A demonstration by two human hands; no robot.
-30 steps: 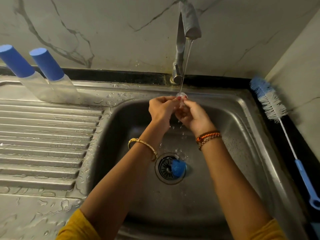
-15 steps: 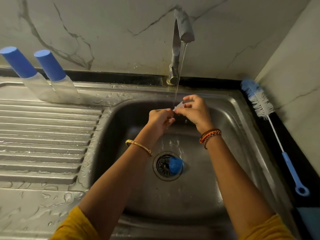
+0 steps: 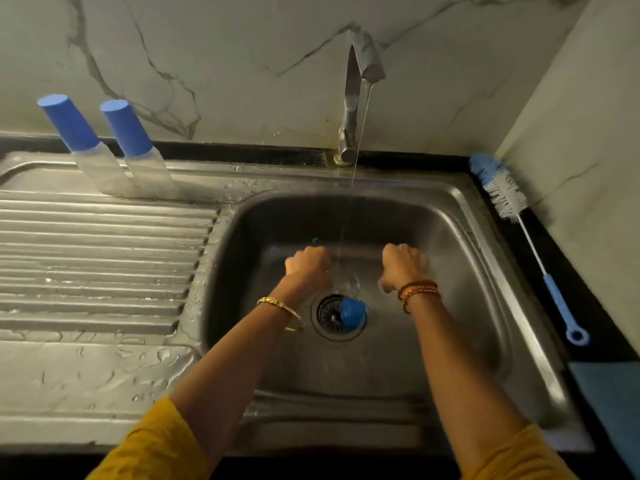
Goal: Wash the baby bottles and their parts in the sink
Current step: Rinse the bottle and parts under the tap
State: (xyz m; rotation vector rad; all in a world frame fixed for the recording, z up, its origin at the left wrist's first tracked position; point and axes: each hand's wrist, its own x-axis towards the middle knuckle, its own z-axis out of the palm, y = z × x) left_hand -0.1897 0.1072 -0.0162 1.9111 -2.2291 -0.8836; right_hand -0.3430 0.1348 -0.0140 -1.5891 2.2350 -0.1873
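Nearest the camera, two yellow sleeves lead up bare forearms into the stainless steel sink basin (image 3: 460, 237). On the basin floor, between the forearms and nearer than both hands, a small blue plastic bottle cap (image 3: 353, 312) lies on the right edge of the round black drain strainer (image 3: 330, 315). Beyond it, the left hand (image 3: 308, 266) and the right hand (image 3: 403, 263) hang low over the basin floor, apart from each other, one on each side of the thin stream of water (image 3: 360, 133). Both show only their backs, with fingers curled under and blurred; whether either holds anything cannot be told.

Half a second ago the hands were higher and met under the stream, pinching a small clear part between them; now they have dropped and separated, and that part is not visible. The blue cap has stayed on the strainer.

Further back on the left, two clear baby bottles with blue caps (image 3: 114, 150) stand on the wet steel drainboard (image 3: 104, 254), close together, against the marble wall. On the dark worktop at the right lies a blue-handled bottle brush with white bristles (image 3: 526, 237). The steel tap (image 3: 360, 81) runs at the rear.
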